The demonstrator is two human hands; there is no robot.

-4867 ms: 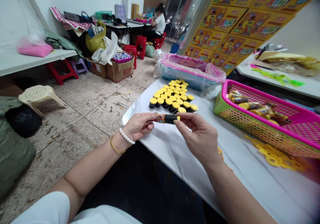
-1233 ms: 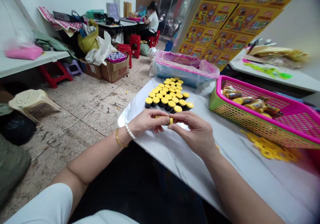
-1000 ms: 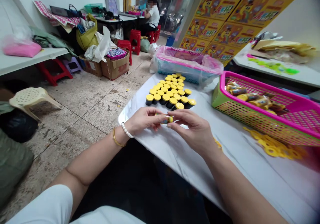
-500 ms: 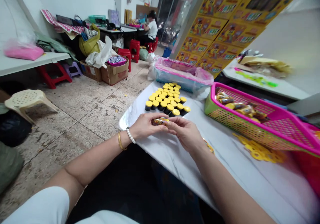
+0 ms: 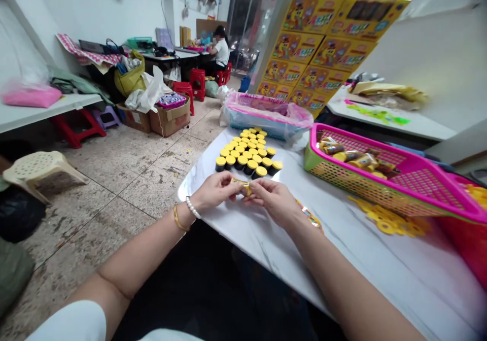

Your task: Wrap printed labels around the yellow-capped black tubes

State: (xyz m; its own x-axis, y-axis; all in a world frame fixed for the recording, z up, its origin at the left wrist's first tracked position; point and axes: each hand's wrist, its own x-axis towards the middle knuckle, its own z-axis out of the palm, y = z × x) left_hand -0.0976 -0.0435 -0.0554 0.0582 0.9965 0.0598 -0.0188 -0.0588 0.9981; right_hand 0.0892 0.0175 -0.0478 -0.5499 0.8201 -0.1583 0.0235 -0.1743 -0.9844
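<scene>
Both hands meet over the near edge of a white marble-look table (image 5: 380,265). My left hand (image 5: 215,191), with a pearl bracelet and gold bangle at the wrist, and my right hand (image 5: 272,199) pinch the same small yellow-capped tube (image 5: 242,184) between their fingertips; most of the tube is hidden by the fingers. Just beyond the hands stands a tight cluster of several upright black tubes with yellow caps (image 5: 247,150). A pink-rimmed green mesh basket (image 5: 380,194) to the right holds more loose tubes.
A blue basket lined with pink plastic (image 5: 266,112) sits behind the cluster. Yellow flat pieces (image 5: 388,222) lie by the green basket. Stacked yellow printed cartons (image 5: 323,36) rise behind. Left are a beige stool (image 5: 38,166), boxes (image 5: 167,117) and a seated person (image 5: 218,52) far off.
The tube was held out long between both hands; now the hands are pressed close together around it, lower and nearer the table edge. The head has tilted, shifting the scene left.
</scene>
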